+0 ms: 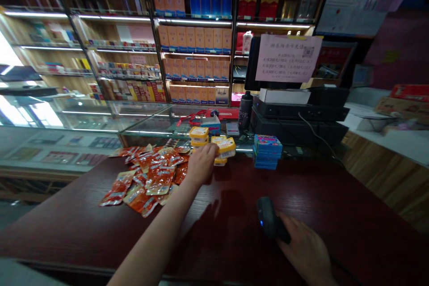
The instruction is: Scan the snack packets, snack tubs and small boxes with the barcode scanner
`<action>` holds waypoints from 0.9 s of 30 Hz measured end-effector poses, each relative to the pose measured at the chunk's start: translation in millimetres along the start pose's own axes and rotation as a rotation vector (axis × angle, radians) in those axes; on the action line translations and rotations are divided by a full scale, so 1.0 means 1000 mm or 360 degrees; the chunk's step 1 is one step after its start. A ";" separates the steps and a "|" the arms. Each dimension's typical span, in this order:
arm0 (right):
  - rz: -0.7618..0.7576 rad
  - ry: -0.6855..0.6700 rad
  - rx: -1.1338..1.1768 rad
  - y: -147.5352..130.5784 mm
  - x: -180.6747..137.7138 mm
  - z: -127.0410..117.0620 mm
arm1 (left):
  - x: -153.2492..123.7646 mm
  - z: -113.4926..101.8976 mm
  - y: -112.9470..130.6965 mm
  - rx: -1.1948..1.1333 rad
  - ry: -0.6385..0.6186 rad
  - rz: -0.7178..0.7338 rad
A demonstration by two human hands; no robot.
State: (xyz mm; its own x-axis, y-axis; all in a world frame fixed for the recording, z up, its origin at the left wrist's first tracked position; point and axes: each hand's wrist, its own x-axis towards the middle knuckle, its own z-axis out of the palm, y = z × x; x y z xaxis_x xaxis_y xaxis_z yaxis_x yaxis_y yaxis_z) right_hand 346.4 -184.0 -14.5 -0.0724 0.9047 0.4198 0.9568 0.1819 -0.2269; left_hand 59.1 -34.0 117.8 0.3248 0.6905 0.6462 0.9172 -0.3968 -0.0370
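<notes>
My left hand (pixel 202 163) reaches across the counter, its fingers closed on the left edge of a yellow-lidded plastic tub (pixel 224 147). That tub is slightly tilted, with a barcode on its side, just above another yellow tub (pixel 220 161). More yellow tubs (pixel 199 133) are stacked just behind my hand. Low at the right, my right hand (pixel 305 246) is wrapped around the handle of a black barcode scanner (pixel 267 217) showing a blue light. A heap of orange-red foil snack packets (pixel 161 179) lies left of my left hand.
A stack of blue boxes (pixel 267 152) stands right of the tubs on the dark red counter (pixel 234 232). Behind are a black bottle (pixel 246 110), a monitor with a pink paper sign (pixel 287 59), a cash drawer (pixel 298 127) and a glass display case (pixel 147 120).
</notes>
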 end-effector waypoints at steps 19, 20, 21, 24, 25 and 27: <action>0.0451 -0.0325 0.1204 -0.075 0.010 -0.048 | -0.087 0.053 0.015 -0.0296 -0.0203 -0.0352; 0.0455 -0.0329 0.1215 -0.077 0.011 -0.048 | -0.088 0.053 0.015 -0.0300 -0.0192 -0.0344; 0.0456 -0.0334 0.1227 -0.079 0.011 -0.048 | -0.088 0.054 0.015 -0.0300 -0.0183 -0.0339; 0.0453 -0.0348 0.1268 -0.082 0.013 -0.049 | -0.089 0.055 0.015 -0.0312 -0.0170 -0.0334; 0.0454 -0.0353 0.1278 -0.082 0.013 -0.049 | -0.088 0.055 0.015 -0.0325 -0.0166 -0.0344; 0.0461 -0.0378 0.1281 -0.082 0.013 -0.050 | -0.088 0.055 0.016 -0.0358 -0.0162 -0.0376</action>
State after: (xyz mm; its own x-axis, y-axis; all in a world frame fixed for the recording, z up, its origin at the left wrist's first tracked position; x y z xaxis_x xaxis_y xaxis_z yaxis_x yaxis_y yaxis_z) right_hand 281.0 -206.3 53.3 -0.0003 0.9970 0.0771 0.4647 0.0683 -0.8828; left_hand 57.7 -67.3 18.2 0.1414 0.8316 0.5370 0.8997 -0.3343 0.2808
